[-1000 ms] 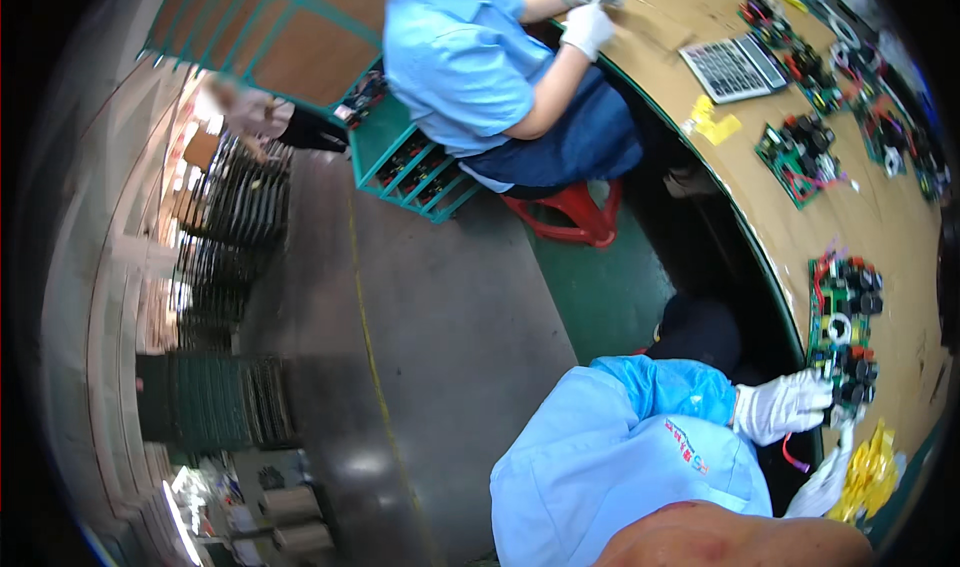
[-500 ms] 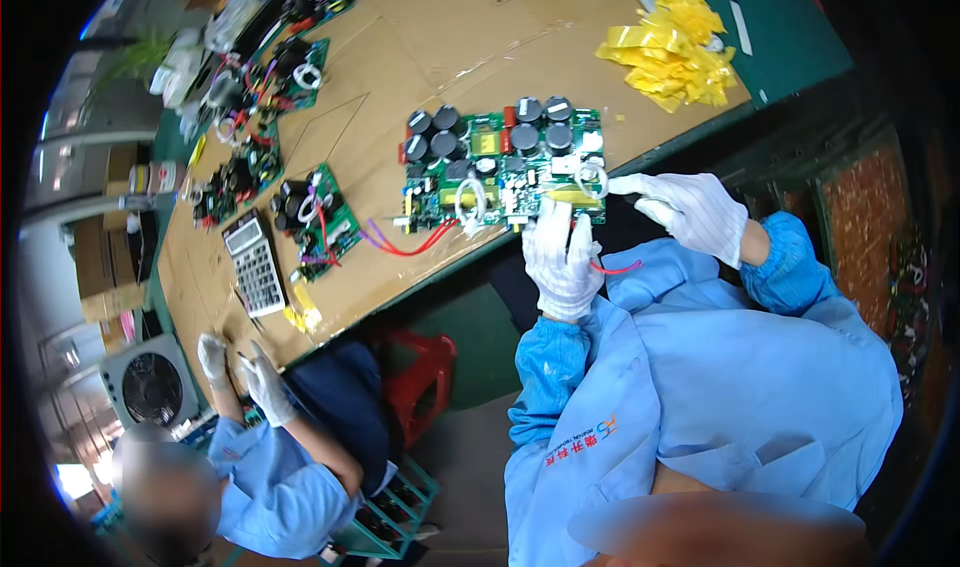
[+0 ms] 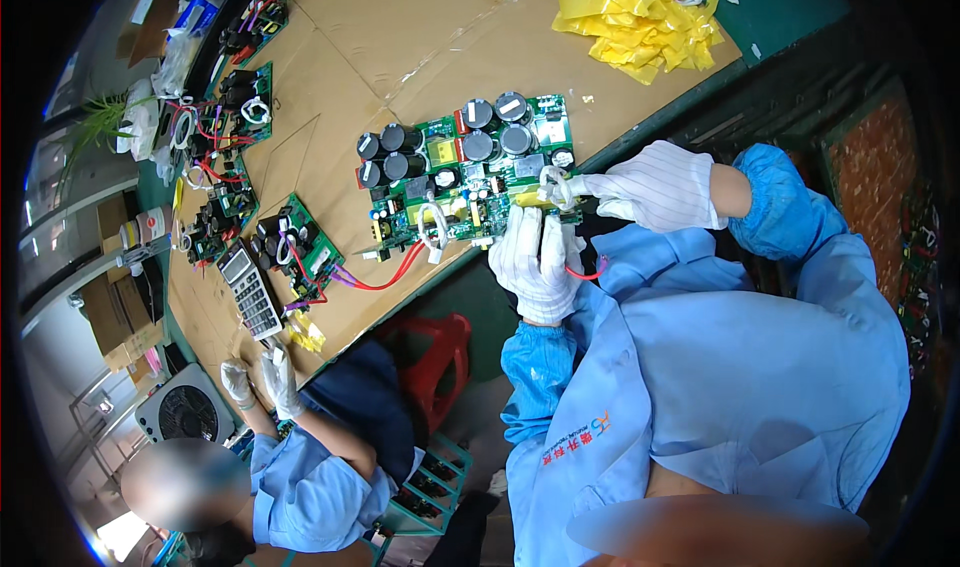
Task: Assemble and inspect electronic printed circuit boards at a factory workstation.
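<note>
The left hand (image 3: 537, 259) lies with fingers nearly straight on the near edge of a circuit board (image 3: 547, 132); whether it pinches anything is hidden. Just right of it pokes a red wire (image 3: 588, 275). The right hand (image 3: 655, 187) has come in from beside the white wire loop (image 3: 547, 180) to its edge, thumb and forefinger slightly parted, a firm hold impossible to tell; work seems centred there, the left steadying. A second board (image 3: 432, 189) adjoins, left of the grip; crumpled yellow film (image 3: 645, 22) lies well beyond it.
</note>
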Demonstrator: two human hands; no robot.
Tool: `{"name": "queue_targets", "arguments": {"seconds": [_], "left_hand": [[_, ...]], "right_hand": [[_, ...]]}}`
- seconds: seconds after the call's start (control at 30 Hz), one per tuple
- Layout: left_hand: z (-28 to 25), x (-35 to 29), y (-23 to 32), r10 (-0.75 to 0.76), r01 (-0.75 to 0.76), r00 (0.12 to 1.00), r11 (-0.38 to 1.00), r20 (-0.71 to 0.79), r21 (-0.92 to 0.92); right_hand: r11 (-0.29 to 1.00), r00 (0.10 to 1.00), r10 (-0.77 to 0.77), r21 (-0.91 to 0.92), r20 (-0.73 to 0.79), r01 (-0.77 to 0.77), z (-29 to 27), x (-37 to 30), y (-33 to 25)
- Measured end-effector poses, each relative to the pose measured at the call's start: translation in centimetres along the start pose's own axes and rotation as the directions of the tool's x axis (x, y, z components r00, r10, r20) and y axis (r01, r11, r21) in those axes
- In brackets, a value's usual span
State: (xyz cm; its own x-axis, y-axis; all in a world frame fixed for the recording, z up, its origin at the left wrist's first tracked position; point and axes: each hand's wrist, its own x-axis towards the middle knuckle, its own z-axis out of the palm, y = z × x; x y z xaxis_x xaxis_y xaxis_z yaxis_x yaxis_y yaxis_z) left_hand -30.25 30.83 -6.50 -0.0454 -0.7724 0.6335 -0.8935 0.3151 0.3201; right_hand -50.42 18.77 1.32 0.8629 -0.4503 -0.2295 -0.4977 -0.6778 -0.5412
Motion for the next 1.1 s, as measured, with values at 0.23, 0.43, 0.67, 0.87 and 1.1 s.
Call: {"name": "queue_targets", "arguments": {"seconds": [0.23, 0.43, 0.67, 0.87, 1.1], "left_hand": [[0.1, 0.7, 0.1, 0.057, -0.053, 0.998, 0.995, -0.041, 0.088], [1.0, 0.3, -0.3, 0.077, -0.064, 0.990, 0.991, -0.114, 0.115], [0.6, 0.3, 0.2, 0.046, -0.040, 0.997, 0.994, -0.060, 0.098], [1.3, -0.3, -0.3, 0.094, -0.085, 0.990, 0.993, -0.103, 0.082], [-0.1, -0.4, -0.4, 0.089, -0.087, 0.995, 0.995, -0.034, 0.048]], "right_hand": [[0.992, 0.996, -0.084, -0.096, 0.003, 0.083, 0.3, 0.0, 0.7], [0.947, 0.978, -0.169, -0.297, -0.119, 0.127, 1.3, 0.1, 0.5], [0.920, 0.956, -0.218, -0.367, -0.195, 0.135, 1.4, 0.3, 0.5], [0.892, 0.876, -0.325, -0.424, -0.356, 0.158, 0.0, 1.6, -0.6], [0.972, 0.616, -0.201, -0.078, -0.762, 0.221, -7.2, 0.8, -3.4]]}}
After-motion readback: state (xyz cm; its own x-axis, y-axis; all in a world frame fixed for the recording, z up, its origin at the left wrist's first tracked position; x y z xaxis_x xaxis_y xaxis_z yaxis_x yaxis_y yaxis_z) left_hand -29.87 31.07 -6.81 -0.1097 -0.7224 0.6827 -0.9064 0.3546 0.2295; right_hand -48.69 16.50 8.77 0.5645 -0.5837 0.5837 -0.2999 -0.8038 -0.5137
